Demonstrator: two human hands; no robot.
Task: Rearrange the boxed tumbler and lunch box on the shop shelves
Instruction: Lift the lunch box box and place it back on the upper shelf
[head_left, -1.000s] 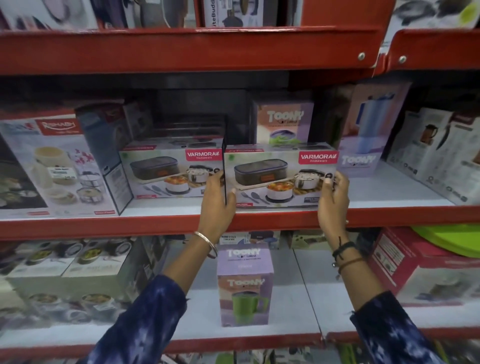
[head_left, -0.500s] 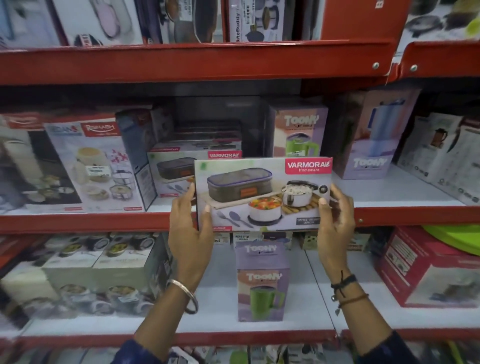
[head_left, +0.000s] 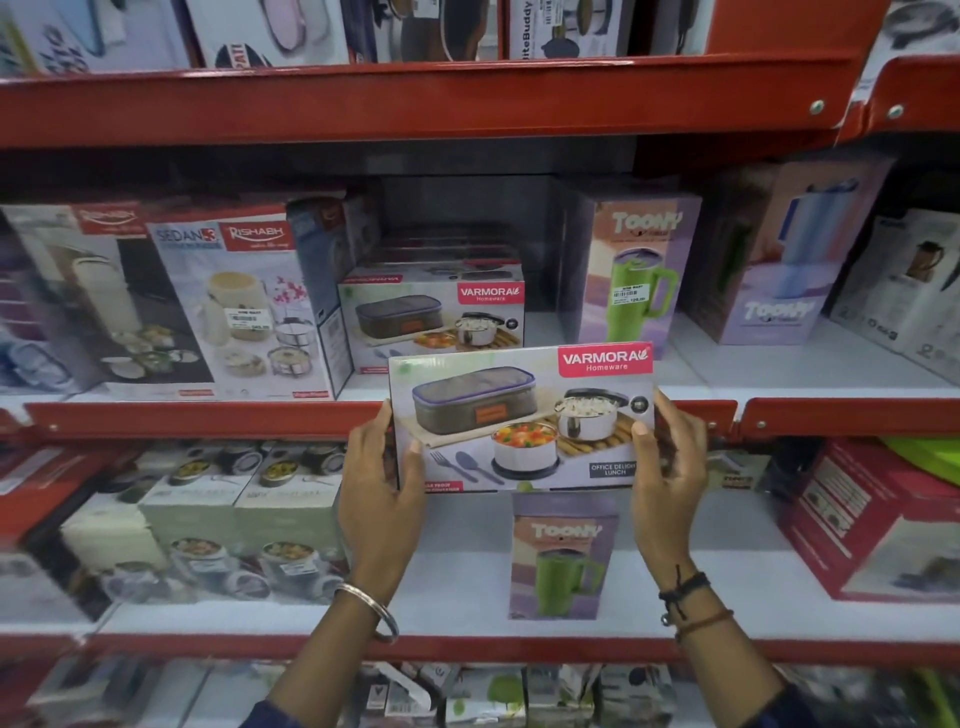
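A Varmora lunch box carton (head_left: 519, 415) hangs in the air in front of the middle shelf's red edge, slightly tilted. My left hand (head_left: 382, 483) grips its left end and my right hand (head_left: 667, 457) grips its right end. A second identical lunch box carton (head_left: 431, 317) stands on the middle shelf behind it. A purple Toony tumbler box (head_left: 631, 270) with a green mug picture stands upright on the middle shelf to the right. Another Toony tumbler box (head_left: 563, 556) stands on the lower shelf, directly below the held carton.
Rishabh tiffin boxes (head_left: 228, 306) fill the middle shelf's left. A taller Toony box (head_left: 784, 260) and white kettle cartons (head_left: 914, 291) stand at the right. Lower shelf (head_left: 467, 587) carries container boxes left and a red carton (head_left: 872, 519) right. A white gap lies between the second carton and the tumbler box.
Both hands have pulled the right-hand lunch box carton off the middle shelf and brought it down and toward me. The tumbler box behind it now shows in full.
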